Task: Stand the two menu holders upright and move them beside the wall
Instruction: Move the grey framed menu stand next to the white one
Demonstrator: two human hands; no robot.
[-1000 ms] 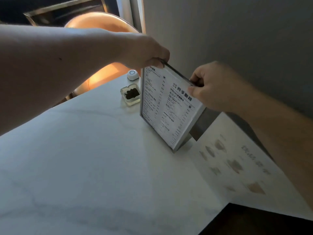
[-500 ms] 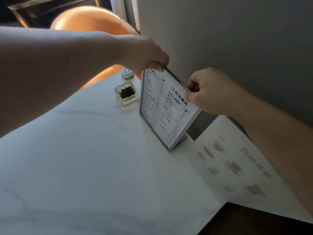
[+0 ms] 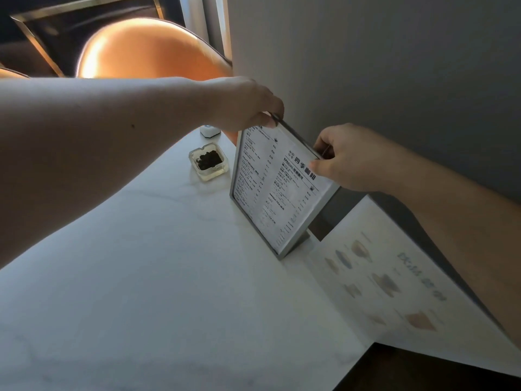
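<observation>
At the centre of the frame a menu holder (image 3: pixel 277 190) stands on its base on the white desk (image 3: pixel 146 277), close to the grey wall (image 3: pixel 380 66). The left hand (image 3: pixel 248 108) pinches its top corner; the right hand (image 3: pixel 349 159) grips its top edge. A second menu (image 3: pixel 394 280) lies flat at lower right.

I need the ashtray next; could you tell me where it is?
The ashtray sits on the far table, just left of the menu holder.

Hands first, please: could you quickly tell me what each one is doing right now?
Left hand: closed on the top corner of the framed menu holder.
Right hand: closed on the same holder's top edge.
</observation>
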